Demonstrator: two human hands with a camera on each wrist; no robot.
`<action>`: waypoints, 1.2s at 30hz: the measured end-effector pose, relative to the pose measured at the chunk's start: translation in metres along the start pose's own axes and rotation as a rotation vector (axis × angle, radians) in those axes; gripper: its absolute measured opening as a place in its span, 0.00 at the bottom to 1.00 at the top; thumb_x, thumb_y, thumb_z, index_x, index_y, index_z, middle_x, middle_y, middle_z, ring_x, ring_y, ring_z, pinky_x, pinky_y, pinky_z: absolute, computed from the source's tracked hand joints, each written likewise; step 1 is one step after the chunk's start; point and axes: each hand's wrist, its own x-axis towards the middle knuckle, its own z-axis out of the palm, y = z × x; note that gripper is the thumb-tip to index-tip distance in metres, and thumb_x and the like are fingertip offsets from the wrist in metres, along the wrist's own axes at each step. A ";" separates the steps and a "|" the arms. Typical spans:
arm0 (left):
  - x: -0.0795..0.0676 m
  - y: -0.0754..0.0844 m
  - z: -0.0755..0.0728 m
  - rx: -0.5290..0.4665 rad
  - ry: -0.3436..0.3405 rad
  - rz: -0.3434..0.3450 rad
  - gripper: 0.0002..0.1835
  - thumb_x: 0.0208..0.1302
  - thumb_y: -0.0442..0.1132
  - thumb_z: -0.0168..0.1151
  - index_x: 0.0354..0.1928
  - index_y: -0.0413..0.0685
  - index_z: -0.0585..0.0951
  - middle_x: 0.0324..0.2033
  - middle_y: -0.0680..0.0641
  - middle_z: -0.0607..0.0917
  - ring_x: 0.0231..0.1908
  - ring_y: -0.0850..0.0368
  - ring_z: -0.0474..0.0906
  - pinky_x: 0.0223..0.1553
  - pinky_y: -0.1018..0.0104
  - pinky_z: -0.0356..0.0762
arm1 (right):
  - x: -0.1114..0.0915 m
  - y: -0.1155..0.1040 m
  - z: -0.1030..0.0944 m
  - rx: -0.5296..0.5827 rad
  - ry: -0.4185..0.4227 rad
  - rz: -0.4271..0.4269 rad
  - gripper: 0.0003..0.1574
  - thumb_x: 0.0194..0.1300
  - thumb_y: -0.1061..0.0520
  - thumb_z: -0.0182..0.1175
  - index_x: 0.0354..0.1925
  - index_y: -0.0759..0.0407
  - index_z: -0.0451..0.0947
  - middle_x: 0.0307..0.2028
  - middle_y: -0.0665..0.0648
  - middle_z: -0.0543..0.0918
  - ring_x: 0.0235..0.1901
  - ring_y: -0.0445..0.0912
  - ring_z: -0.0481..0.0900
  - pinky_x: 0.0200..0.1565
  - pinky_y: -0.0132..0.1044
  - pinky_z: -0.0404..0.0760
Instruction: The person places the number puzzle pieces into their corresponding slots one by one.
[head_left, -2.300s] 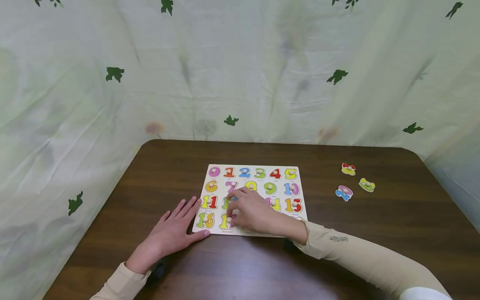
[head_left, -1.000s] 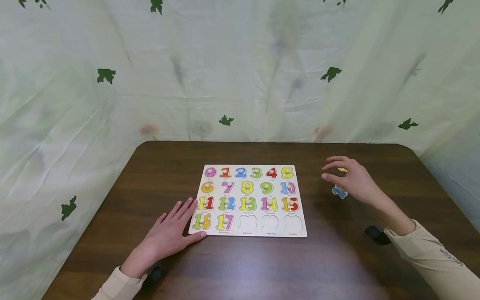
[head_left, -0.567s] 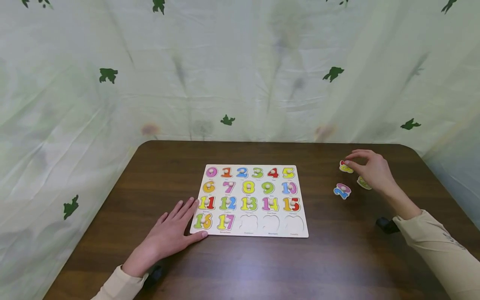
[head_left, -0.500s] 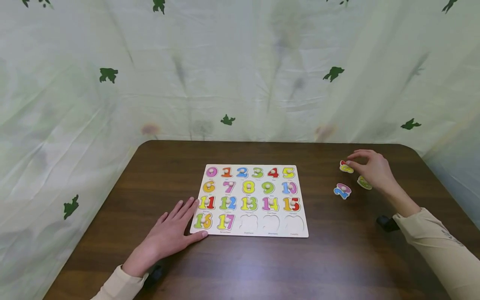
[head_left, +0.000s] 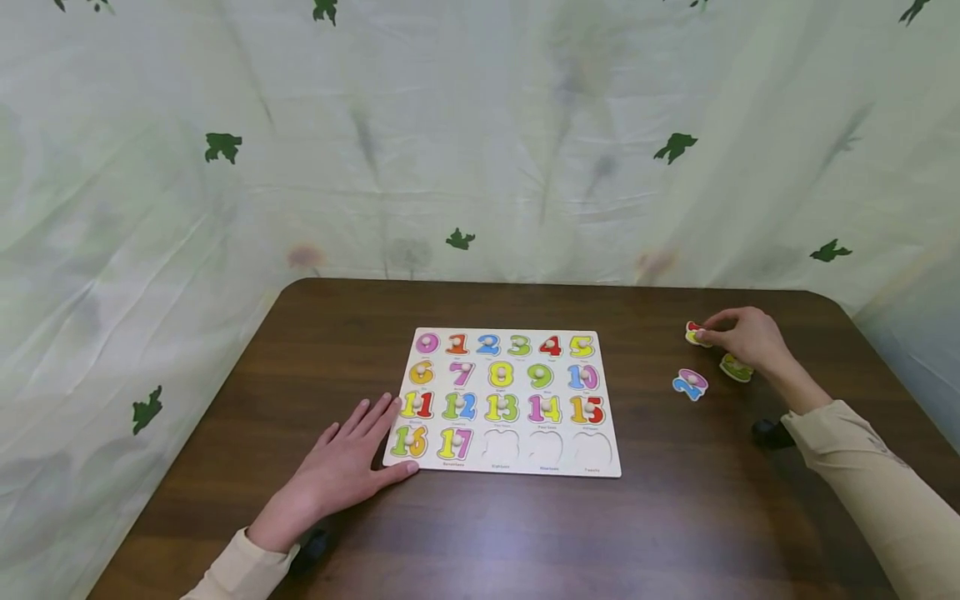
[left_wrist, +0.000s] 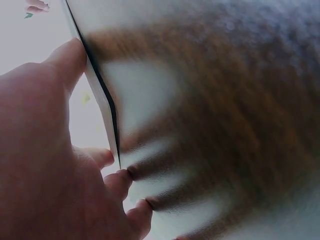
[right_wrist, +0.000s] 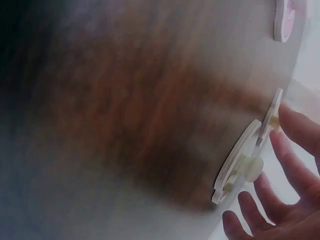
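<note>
A white number puzzle board (head_left: 551, 461) lies on the table, with pegged pieces from 0 to 17 in its recesses. Three outlined recesses in the bottom row are bare. My left hand (head_left: 333, 462) rests flat at the board's left edge, fingers spread, thumb on its near corner. At the right, my right hand (head_left: 752, 340) pinches the peg of a red-and-yellow number puzzle piece (head_left: 693, 332) between thumb and fingers. In the right wrist view, the fingertips meet at that piece's knob (right_wrist: 274, 122), beyond a green piece (right_wrist: 235, 162).
A blue-and-pink number piece (head_left: 690, 384) and the green piece lie close to my right hand on the dark wooden table (head_left: 480, 533). Behind the table hangs a pale curtain (head_left: 480, 150) with green leaf-like shapes.
My right hand has left the board, where 17 now sits uncovered, and gone right to the loose pieces, taking hold of the red-and-yellow one. My left hand stays at the board.
</note>
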 end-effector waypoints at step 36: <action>0.002 -0.005 0.006 -0.008 0.016 0.011 0.55 0.57 0.77 0.53 0.77 0.50 0.55 0.75 0.42 0.55 0.73 0.37 0.47 0.63 0.28 0.49 | -0.054 -0.113 0.056 0.115 -0.082 -0.537 0.11 0.57 0.58 0.73 0.40 0.46 0.87 0.58 0.58 0.76 0.59 0.55 0.69 0.53 0.52 0.70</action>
